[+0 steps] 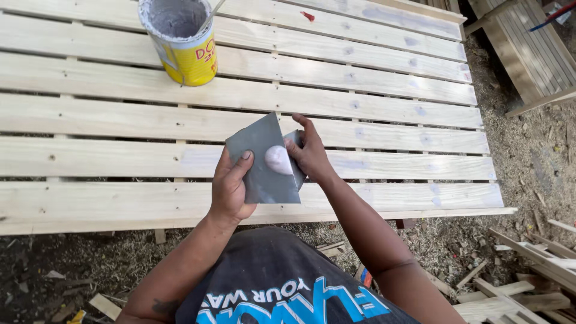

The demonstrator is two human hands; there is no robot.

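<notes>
Two hands work close to the body: the left hand (231, 189) has its fingers closed on a grey flat card (263, 159), thumb on its face, where a blob of pale filler (278, 159) sits. The right hand (309, 155) pinches a second small grey scraper (295, 157) against that blob. Beyond them lies a slatted pale wood panel (372, 135). Farther off, on the slats, stands a yellow can (180, 42) of grey paste.
</notes>
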